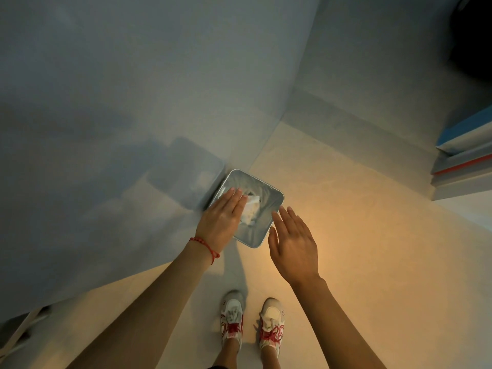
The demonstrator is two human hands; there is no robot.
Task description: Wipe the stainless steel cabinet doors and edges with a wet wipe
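Both hands hover over a bin (277,198) by the cabinet (106,115). Left hand (222,222), fingers together, flat above a crumpled wipe (250,211) inside; right hand (292,249) open, fingers slightly spread, empty.

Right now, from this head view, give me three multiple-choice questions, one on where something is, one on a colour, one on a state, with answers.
1. Where is the crumpled white wipe?
A. On the floor by the shoes
B. Inside the metal bin, by the left hand's fingers
C. In the right hand

2. What colour is the string bracelet on the left wrist?
A. Red
B. Green
C. Black

3. How is the right hand?
A. Closed in a fist
B. Gripping the wipe
C. Open, fingers extended, holding nothing

Answers: 1 B, the wipe shows inside the bin beside the left hand. 2 A, the cord reads red. 3 C, its flat fingers hover at the bin's rim, empty.
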